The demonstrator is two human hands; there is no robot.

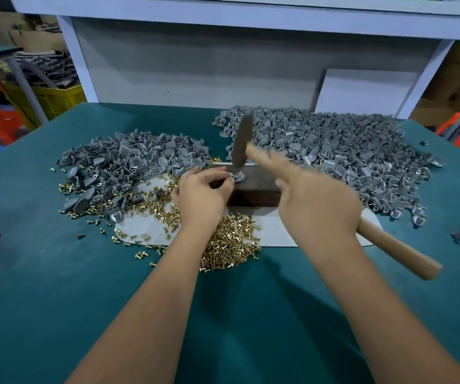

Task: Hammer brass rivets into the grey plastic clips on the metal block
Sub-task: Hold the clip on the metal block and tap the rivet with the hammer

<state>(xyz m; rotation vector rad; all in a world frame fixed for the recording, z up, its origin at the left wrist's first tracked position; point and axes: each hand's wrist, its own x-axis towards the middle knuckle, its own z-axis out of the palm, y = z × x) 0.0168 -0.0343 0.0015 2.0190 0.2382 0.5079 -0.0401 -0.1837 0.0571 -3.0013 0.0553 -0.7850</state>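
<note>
A dark metal block (256, 187) lies on a white sheet in the middle of the green table. On its top left corner sits a grey plastic clip (237, 176), pinched by the fingers of my left hand (202, 195). My right hand (317, 200) grips the wooden handle of a hammer (400, 245). The dark hammer head (242, 142) is blurred and hangs just above the clip. Loose brass rivets (228, 245) lie heaped under my left wrist.
A big heap of grey clips (334, 151) fills the back right of the table. A smaller heap of grey clips (131, 159) lies at the left, mixed with rivets. A white shelf frame (79, 59) stands behind. The green table (57, 273) edge runs at left.
</note>
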